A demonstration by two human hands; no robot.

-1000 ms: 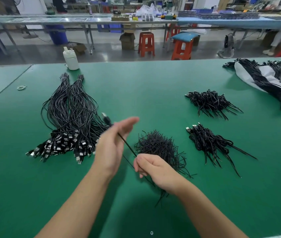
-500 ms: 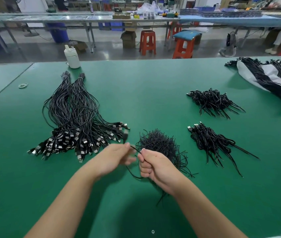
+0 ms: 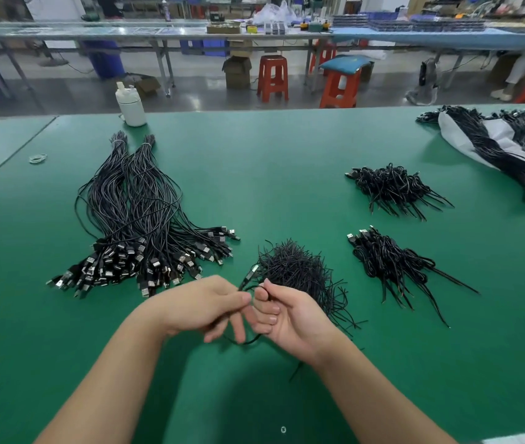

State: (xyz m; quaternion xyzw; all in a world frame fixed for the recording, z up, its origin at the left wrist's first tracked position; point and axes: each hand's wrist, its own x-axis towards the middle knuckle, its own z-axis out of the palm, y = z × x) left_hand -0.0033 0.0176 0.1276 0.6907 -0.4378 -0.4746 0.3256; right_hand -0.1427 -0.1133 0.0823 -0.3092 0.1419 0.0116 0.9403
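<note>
One cable (image 3: 250,277) | left hand (image 3: 203,309), right hand (image 3: 290,318) pinch it | plug points away, rightward

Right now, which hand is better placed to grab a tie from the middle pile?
Right, probably. The right hand lies just in front of the tie pile; the left hand is farther off and holds the loop of the cable.
</note>
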